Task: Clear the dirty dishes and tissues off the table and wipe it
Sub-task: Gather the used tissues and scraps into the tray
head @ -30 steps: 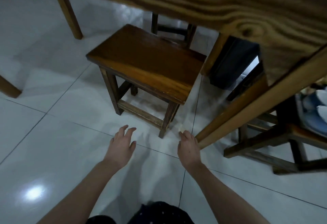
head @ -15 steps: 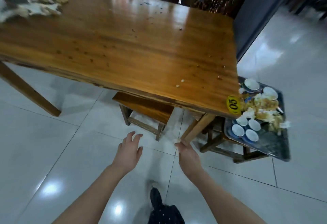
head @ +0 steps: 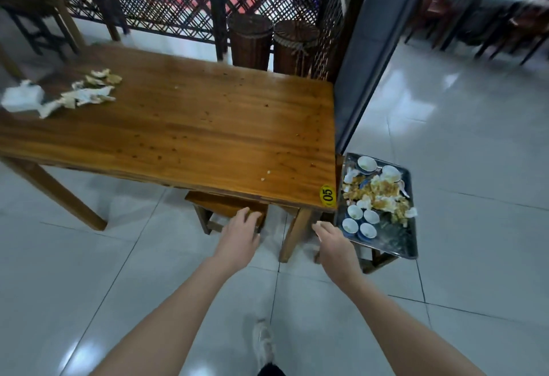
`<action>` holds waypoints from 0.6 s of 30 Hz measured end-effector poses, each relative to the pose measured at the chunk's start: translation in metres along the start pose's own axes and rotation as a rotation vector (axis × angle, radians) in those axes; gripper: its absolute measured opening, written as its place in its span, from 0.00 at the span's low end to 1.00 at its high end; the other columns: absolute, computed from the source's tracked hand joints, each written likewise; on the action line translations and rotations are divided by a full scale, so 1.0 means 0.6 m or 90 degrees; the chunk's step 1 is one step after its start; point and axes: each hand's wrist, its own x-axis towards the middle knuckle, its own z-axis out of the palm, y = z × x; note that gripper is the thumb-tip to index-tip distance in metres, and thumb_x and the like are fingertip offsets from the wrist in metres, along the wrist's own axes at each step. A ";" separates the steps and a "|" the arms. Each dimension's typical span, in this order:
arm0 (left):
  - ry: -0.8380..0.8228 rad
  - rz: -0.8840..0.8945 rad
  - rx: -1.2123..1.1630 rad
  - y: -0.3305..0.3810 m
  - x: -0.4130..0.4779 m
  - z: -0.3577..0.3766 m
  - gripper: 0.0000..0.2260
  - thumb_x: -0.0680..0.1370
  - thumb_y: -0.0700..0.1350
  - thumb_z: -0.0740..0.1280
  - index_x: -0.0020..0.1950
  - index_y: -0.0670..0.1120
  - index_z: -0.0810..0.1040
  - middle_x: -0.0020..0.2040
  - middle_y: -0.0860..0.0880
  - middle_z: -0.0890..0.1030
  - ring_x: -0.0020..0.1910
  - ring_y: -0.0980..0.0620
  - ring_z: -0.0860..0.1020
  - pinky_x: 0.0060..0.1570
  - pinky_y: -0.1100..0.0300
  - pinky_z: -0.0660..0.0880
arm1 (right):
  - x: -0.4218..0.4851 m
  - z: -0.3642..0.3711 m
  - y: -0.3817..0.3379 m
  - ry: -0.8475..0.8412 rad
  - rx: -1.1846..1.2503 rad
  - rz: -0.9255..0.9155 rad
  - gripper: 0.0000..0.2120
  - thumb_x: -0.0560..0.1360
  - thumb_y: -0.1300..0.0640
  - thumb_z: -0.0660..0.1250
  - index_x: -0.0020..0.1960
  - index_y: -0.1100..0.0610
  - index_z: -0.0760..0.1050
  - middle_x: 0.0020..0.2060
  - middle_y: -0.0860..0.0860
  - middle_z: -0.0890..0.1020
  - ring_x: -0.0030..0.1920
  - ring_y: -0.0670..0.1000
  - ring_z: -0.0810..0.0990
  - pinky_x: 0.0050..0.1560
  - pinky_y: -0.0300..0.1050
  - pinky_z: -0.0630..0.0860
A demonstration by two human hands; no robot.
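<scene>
The left grip [head: 239,237] hung open, fingers loosely spread, just off the near edge of the counter [head: 193,126] and over a stool [head: 221,204] tucked beneath it. The right grip [head: 334,242] pinched a small pale scrap [head: 318,222] beside the counter's near right leg [head: 292,234]. Crumpled tissues [head: 86,94] lay on the counter's far left end. Beside the counter's right end, a metal tray [head: 396,240] held dirty cups [head: 361,222] and soiled paper.
</scene>
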 end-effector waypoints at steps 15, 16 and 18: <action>-0.054 0.079 0.036 0.223 0.151 0.038 0.21 0.82 0.48 0.60 0.74 0.52 0.61 0.75 0.48 0.59 0.70 0.45 0.65 0.68 0.50 0.64 | 0.036 -0.103 0.257 0.008 0.034 0.179 0.27 0.69 0.76 0.59 0.65 0.59 0.72 0.60 0.51 0.76 0.53 0.56 0.78 0.49 0.49 0.78; -0.050 0.088 0.034 0.245 0.177 0.042 0.21 0.82 0.48 0.60 0.74 0.52 0.62 0.75 0.48 0.59 0.70 0.45 0.65 0.68 0.50 0.64 | 0.049 -0.107 0.284 0.003 0.034 0.191 0.27 0.70 0.76 0.59 0.65 0.59 0.72 0.60 0.51 0.76 0.54 0.55 0.78 0.49 0.48 0.78; -0.045 0.092 0.034 0.289 0.232 0.051 0.21 0.82 0.47 0.60 0.74 0.52 0.62 0.76 0.48 0.59 0.71 0.45 0.64 0.68 0.49 0.64 | 0.079 -0.117 0.339 -0.017 0.034 0.208 0.27 0.70 0.75 0.61 0.66 0.58 0.72 0.61 0.51 0.76 0.56 0.54 0.77 0.51 0.46 0.77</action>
